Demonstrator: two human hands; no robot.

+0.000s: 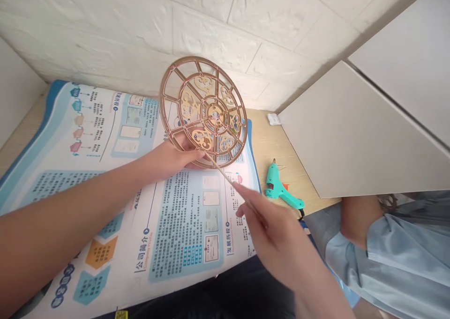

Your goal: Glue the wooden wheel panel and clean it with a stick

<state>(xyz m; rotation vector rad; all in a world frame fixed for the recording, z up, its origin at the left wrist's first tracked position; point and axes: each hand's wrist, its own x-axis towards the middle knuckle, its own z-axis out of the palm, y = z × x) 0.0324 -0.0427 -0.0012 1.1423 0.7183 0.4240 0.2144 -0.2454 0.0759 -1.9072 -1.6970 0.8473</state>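
A round openwork wheel frame (170, 99), brown with gold scroll ornaments and a gold hub, is held up and tilted over the printed sheet. My left hand (183, 150) grips its lower left rim, fingers partly hidden behind it. In my right hand (270, 230) is a thin pale stick (225, 174), pinched between the fingers. Its far end reaches the lower rim close to my left thumb; whether it touches the wheel I cannot tell.
A printed poster sheet (140, 192) covers much of the wooden table (263, 141). A teal hot glue gun (279, 185) lies to the right, with a small white packet (273, 119) beyond it. White panels (369, 136) stand at the right; past them sits another person in light blue (404, 244).
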